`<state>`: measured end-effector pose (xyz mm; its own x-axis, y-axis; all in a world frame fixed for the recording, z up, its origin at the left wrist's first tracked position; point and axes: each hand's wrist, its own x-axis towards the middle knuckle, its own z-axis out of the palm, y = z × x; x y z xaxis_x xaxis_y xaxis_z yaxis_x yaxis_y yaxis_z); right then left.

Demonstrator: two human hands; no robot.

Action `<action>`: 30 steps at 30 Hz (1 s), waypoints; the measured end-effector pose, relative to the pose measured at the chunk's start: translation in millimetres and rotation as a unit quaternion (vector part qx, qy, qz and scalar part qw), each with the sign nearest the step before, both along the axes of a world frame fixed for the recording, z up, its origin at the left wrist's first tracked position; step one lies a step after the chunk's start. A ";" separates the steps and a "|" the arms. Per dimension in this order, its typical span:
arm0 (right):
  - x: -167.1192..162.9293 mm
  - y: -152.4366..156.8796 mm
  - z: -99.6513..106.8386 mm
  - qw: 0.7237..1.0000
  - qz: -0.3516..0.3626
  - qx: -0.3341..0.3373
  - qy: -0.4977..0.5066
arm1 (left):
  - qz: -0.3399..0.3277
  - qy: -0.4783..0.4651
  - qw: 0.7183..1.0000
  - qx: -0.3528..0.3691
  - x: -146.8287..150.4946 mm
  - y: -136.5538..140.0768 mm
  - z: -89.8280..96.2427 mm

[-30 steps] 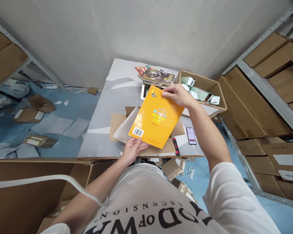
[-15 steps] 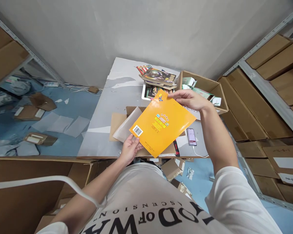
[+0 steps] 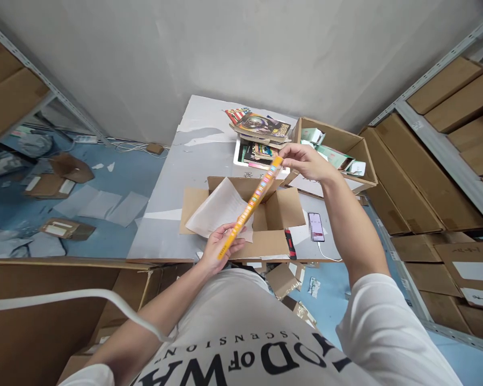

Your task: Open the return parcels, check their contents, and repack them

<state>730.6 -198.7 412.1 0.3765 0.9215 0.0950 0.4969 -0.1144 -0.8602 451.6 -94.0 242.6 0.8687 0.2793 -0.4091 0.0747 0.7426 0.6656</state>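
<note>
A thin orange book (image 3: 249, 209) is turned on edge, its spine with coloured lettering facing me. My left hand (image 3: 222, 245) grips its lower end, and my right hand (image 3: 301, 160) pinches the upper end. Below it on the table stands an open cardboard box (image 3: 292, 206) with its flaps spread. A translucent sheet of wrapping (image 3: 217, 210) lies over the box's left side, partly behind the book. On the front right flap rests a red and black box cutter (image 3: 290, 244).
Stacked books (image 3: 261, 128) and a carton of green and white packs (image 3: 364, 153) stand at the table's back. A charging phone (image 3: 316, 227) lies at right. Shelves of boxes (image 3: 410, 166) flank the table's right; papers (image 3: 104, 203) litter the floor at left.
The orange book has rotated from showing its flat back cover to showing its spine. The open box beneath has come into view. My right hand has shifted slightly left.
</note>
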 end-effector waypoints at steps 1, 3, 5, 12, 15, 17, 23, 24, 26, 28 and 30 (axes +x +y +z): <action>-0.1 2.8 -2.5 1.000 -0.015 -0.005 0.000 | -0.017 -0.001 1.000 -0.006 -0.6 1.1 0.0; 0.4 8.2 -8.8 0.999 -0.044 -0.012 -0.011 | -0.049 -0.004 0.999 -0.004 -1.9 3.3 0.1; 2.0 12.5 -17.0 0.997 -0.065 -0.016 -0.032 | -0.076 -0.005 0.997 0.013 -3.2 5.2 -0.3; 9.6 16.0 -46.3 0.997 -0.059 -0.040 -0.035 | -0.118 -0.001 0.988 0.103 -7.1 6.5 -13.6; 8.8 13.3 -52.4 0.997 -0.056 -0.052 -0.030 | -0.122 0.007 0.978 0.171 -7.8 11.0 -22.2; 7.8 8.4 -54.7 0.997 -0.057 -0.047 -0.021 | -0.115 0.016 0.953 0.281 -6.4 21.5 -25.0; 20.7 -20.8 -56.2 0.990 -0.128 0.026 0.053 | -0.001 0.111 0.713 0.692 16.6 77.5 -21.3; 25.4 -25.8 -55.7 0.986 -0.152 0.048 0.056 | 0.006 0.143 0.674 0.724 22.3 84.5 -21.5; 35.9 -34.3 -54.3 0.975 -0.195 0.087 0.054 | -0.009 0.191 0.624 0.758 31.9 93.4 -22.5; 47.2 -41.0 -53.2 0.966 -0.230 0.113 0.045 | -0.032 0.195 0.615 0.763 36.1 98.8 -21.3; 60.1 -45.9 -53.8 0.955 -0.260 0.136 0.030 | -0.026 0.171 0.644 0.745 32.4 106.2 -15.4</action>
